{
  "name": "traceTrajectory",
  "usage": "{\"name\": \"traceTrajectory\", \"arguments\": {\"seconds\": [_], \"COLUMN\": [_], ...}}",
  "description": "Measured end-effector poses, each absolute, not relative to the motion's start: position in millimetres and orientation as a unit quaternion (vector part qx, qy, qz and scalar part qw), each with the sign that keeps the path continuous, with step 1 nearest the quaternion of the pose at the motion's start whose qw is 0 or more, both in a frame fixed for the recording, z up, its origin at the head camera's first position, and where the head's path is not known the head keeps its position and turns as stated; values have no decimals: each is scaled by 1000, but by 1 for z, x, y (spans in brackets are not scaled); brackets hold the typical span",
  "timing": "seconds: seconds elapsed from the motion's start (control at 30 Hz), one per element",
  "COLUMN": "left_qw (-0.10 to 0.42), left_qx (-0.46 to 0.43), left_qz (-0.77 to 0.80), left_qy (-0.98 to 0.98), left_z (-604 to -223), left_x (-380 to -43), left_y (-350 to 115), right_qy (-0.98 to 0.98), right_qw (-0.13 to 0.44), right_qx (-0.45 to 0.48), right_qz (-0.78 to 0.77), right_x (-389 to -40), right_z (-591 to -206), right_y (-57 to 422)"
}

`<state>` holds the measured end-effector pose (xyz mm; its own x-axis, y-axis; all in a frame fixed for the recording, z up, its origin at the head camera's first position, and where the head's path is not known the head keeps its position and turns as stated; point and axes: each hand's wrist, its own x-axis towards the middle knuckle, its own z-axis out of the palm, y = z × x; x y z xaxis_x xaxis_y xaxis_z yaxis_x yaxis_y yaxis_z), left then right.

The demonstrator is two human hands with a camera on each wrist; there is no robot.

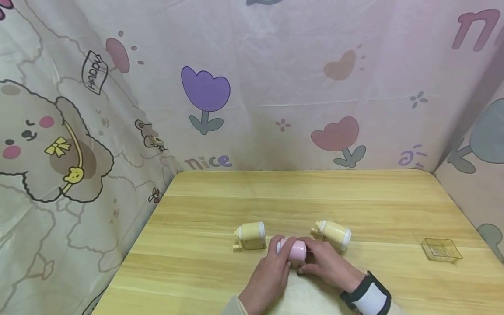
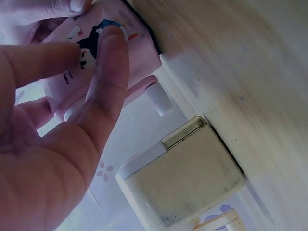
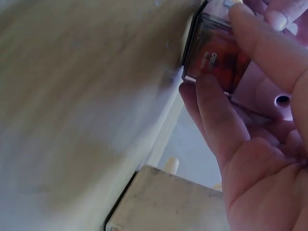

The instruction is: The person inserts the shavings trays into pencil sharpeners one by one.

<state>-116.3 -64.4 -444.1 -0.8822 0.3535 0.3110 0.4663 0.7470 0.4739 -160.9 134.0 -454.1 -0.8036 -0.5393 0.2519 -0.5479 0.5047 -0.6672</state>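
Note:
A pink hand-crank pencil sharpener [image 1: 298, 250] is held low over the table, close to its front. My left hand [image 1: 271, 273] grips its body from the left, fingers over the top; the left wrist view shows a cartoon print [image 2: 89, 45] on the pink side. From the right, my right hand [image 1: 328, 262] holds the other end, fingers around a see-through drawer [image 3: 211, 60] with a reddish look inside. Beside that drawer, a small round hole [image 3: 282, 100] shows in the pink casing. Part of the sharpener is hidden behind the fingers.
A yellow pencil sharpener [image 1: 252, 234] stands left of my hands, its crank pointing left. Another yellow sharpener [image 1: 335, 232] is just behind my right hand. Farther right on the wooden table [image 1: 189, 271] lies a clear yellowish tray [image 1: 441, 250]. Printed cloth [image 1: 256, 87] hangs around the table.

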Motion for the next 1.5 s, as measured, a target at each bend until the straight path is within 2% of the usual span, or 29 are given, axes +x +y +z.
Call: {"name": "traceTrajectory", "arguments": {"seconds": [0.17,0.5,0.73,0.9,1.03,1.2,1.43,1.5], "left_qw": [113,106,118,108,137,182,150,155], "left_qx": [-216,-208,-200,-186,-176,-199,-227,-226], "left_qz": [-290,-283,-268,-278,-333,-422,-455,-450], "left_qy": [-925,-930,-935,-936,-916,-866,-848,-850], "left_z": [-441,-436,-437,-436,-431,-433,-443,-443], "left_x": [-119,-135,-152,-148,-137,-121,-114,-113], "left_y": [-66,-57,-52,-52,-51,-51,-50,-50], "right_qy": [-876,-876,-854,-843,-854,-896,-942,-945], "right_qw": [5,50,18,6,19,118,139,146], "right_qx": [313,304,328,322,272,176,12,-22], "right_qz": [368,371,403,432,442,390,305,291], "right_x": [-159,-146,-137,-133,-132,-138,-145,-146], "right_z": [-452,-448,-452,-447,-433,-429,-433,-433], "right_y": [139,168,178,194,216,252,310,323]}}
